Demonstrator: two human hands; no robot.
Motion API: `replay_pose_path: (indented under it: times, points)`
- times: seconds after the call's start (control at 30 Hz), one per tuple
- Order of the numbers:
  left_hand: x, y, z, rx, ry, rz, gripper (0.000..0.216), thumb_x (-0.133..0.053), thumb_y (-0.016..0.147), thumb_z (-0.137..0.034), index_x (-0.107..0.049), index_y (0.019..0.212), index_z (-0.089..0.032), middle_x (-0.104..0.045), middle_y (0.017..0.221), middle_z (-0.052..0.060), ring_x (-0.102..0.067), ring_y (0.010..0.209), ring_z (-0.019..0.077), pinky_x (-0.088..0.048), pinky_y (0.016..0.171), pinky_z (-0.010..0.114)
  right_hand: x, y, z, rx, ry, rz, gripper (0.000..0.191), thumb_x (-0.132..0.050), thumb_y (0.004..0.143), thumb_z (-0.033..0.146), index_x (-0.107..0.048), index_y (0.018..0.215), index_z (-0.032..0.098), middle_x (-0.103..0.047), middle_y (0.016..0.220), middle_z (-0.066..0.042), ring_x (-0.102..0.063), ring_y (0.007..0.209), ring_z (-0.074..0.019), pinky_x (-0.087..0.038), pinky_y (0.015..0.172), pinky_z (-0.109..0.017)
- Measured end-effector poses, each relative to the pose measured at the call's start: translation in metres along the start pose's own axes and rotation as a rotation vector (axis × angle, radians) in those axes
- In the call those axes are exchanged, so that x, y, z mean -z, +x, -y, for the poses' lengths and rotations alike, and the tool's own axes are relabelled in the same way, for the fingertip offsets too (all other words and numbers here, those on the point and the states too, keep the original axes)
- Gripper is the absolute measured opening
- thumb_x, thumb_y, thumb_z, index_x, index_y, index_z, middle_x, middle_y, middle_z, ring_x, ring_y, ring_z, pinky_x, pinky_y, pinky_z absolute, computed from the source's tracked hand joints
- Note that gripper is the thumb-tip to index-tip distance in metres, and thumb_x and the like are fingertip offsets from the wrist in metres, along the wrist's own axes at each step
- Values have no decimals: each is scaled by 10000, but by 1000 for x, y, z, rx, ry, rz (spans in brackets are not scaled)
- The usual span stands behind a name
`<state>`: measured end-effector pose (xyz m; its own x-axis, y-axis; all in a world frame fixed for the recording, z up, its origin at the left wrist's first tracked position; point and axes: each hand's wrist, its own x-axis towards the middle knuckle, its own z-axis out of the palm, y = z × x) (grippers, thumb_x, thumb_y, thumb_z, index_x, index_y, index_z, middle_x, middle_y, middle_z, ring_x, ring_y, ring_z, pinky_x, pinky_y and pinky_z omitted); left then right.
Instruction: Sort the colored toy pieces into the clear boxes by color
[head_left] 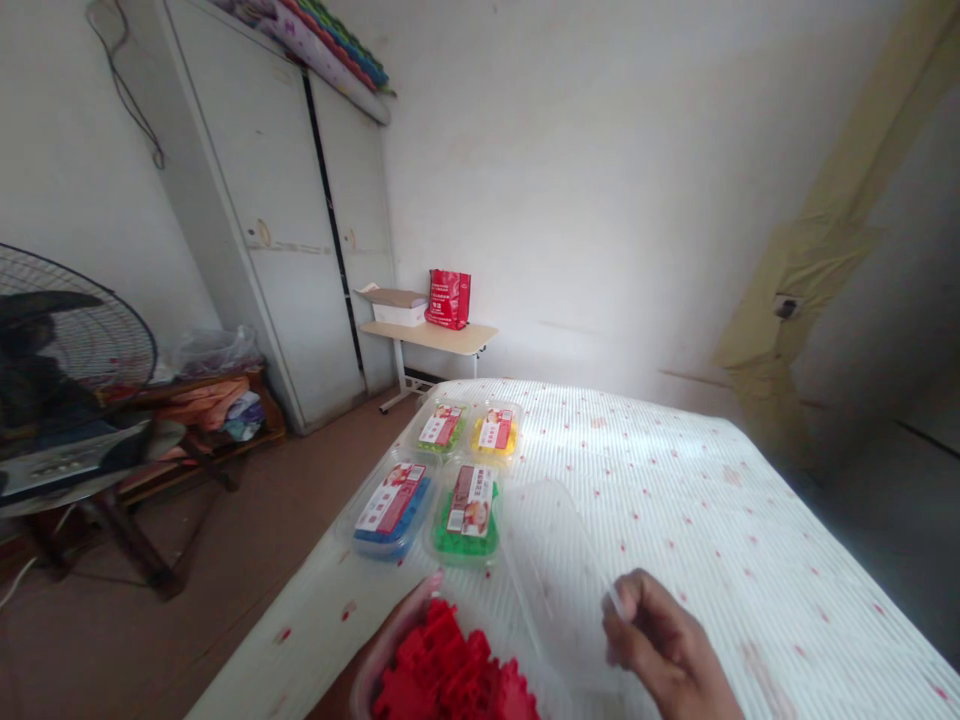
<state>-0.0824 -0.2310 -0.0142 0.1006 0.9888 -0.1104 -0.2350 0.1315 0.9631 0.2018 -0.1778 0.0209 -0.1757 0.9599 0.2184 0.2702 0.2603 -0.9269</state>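
Observation:
At the near edge of the view, my left hand (390, 632) wraps around the side of a clear plastic tub (363, 692). Red plastic gear pieces (457, 665) fill the tub, and its lower part is cut off by the frame. My right hand (664, 640) pinches the right edge of a clear plastic lid (559, 560) between thumb and fingers. The lid is tilted, off the tub and to its right. Beyond my hands stand closed tubs with printed labels: a blue one (394, 510), a green one (465, 515), a light green one (442, 428) and a yellow one (495, 432).
A white ribbed cover with red specks (675, 500) lies over the table. Behind it, a small table (442, 338) bears a red bag (450, 298) and a box (399, 308). A fan (75, 330) stands at left, near a pale wardrobe (262, 200).

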Motion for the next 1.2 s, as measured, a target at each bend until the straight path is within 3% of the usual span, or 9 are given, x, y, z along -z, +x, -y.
replay_pose_path:
  times: [0.17, 0.23, 0.33, 0.53, 0.7, 0.8, 1.2]
  points:
    - [-21, 40, 17, -36, -85, 244, 1255, -878, 361, -435, -244, 1429, -252, -349, 1445, 130, -294, 1317, 395, -226, 1080, 504, 49, 11, -16, -62, -11, -351, 255, -564, 767, 448, -472, 699, 221, -530, 608, 23, -529, 532, -125, -495, 493, -229]
    - [-36, 53, 11, -31, -91, 304, 1260, -877, 412, -381, -165, 1444, -258, -331, 1452, 142, -344, 1296, 376, -278, 1056, 502, 68, 8, -26, -74, -138, -473, 276, -576, 746, 472, -486, 689, 217, -555, 613, 10, -551, 535, -139, -497, 486, -235]
    - [-56, 73, -6, -28, 68, 327, 1158, -848, 482, -250, -187, 1430, -318, -308, 1470, 101, -335, 1311, 336, -336, 1034, 460, 88, 0, -39, -31, -374, -558, 279, -563, 749, 474, -492, 667, 217, -561, 581, 9, -552, 499, -140, -475, 457, -229]
    - [-79, 106, -30, -186, 577, 317, 1078, -785, 501, -135, -239, 1408, -339, -344, 1431, 58, -331, 1303, 295, -311, 1051, 447, 92, -14, -55, 129, -641, -480, 241, -482, 826, 431, -497, 709, 221, -571, 575, 15, -548, 466, -124, -435, 417, -206]
    - [-96, 124, -44, -477, 906, 356, 1036, -722, 521, -100, -240, 1408, -331, -343, 1416, 44, -328, 1289, 266, -252, 1089, 440, 84, -12, -59, 235, -752, -426, 195, -446, 869, 369, -478, 742, 223, -544, 584, 30, -526, 469, -111, -430, 455, -214]
    - [-107, 131, -53, -590, 1011, 415, 1008, -668, 531, -60, -244, 1403, -334, -365, 1391, 27, -325, 1283, 243, -269, 1087, 419, 80, -12, -58, 288, -794, -389, 166, -438, 881, 324, -457, 749, 225, -538, 601, 32, -518, 482, -101, -426, 478, -213]
    - [-133, 124, -75, -756, 1242, 517, 965, -577, 566, 44, -241, 1403, -298, -411, 1318, 58, -372, 1207, 239, -345, 1028, 386, 75, -10, -60, 352, -835, -349, 107, -430, 893, 266, -443, 798, 219, -539, 642, 20, -538, 527, -108, -430, 498, -213]
